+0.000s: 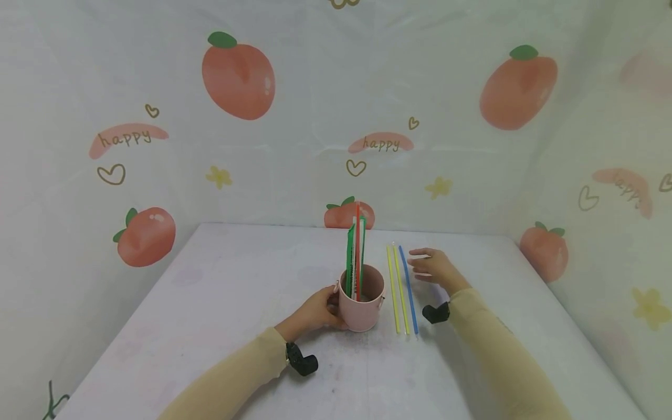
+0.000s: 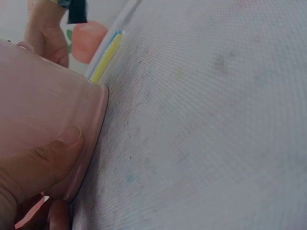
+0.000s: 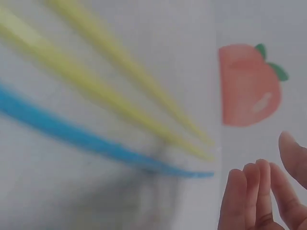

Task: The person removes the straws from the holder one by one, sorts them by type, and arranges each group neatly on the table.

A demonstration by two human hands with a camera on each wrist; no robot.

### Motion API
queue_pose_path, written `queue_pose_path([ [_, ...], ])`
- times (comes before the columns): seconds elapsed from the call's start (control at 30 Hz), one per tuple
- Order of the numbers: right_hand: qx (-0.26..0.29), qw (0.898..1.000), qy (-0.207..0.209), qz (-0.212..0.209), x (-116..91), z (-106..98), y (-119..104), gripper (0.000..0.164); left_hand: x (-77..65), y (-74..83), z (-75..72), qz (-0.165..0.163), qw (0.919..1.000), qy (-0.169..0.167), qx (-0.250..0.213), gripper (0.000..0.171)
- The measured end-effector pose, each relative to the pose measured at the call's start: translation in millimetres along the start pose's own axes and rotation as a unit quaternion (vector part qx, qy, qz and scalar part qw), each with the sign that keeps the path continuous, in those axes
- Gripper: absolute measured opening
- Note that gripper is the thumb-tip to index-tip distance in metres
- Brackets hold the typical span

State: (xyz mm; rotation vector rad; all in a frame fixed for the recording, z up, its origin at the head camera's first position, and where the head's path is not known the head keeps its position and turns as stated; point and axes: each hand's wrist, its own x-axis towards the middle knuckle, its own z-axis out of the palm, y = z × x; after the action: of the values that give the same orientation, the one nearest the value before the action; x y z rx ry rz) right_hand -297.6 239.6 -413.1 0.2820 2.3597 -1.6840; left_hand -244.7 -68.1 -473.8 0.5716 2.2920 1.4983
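My left hand (image 1: 315, 310) grips the side of a small pink bucket (image 1: 359, 315) standing on the table. In the left wrist view its thumb (image 2: 67, 148) lies along the bucket wall near the base, with fingers curled round behind. Upright in the bucket lean a red straw (image 1: 358, 245) and flat green-and-white strips (image 1: 350, 256). To its right lie two yellow straws (image 1: 392, 291) and a blue straw (image 1: 408, 291), side by side. My right hand (image 1: 436, 269) hovers just right of the blue straw's far end, fingers extended, holding nothing.
The white table (image 1: 252, 262) reaches back to a white curtain (image 1: 294, 116) printed with peaches, hearts and "happy". Each wrist wears a small black camera (image 1: 303, 360). The bucket has a small side lug (image 1: 381, 301).
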Motion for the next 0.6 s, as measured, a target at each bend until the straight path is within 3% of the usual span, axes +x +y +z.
queue_pose_path([
  [0.3,0.081,0.99,-0.031,-0.109,-17.2,9.9,-32.0,0.049,-1.1,1.0,0.1,0.002,1.0,0.002,0.001,0.08],
  [0.6,0.12,0.969,-0.049,-0.21,-38.9,35.0,-48.0,0.046,-1.1,0.1,0.4,0.009,0.9999,0.002,0.004,0.079],
])
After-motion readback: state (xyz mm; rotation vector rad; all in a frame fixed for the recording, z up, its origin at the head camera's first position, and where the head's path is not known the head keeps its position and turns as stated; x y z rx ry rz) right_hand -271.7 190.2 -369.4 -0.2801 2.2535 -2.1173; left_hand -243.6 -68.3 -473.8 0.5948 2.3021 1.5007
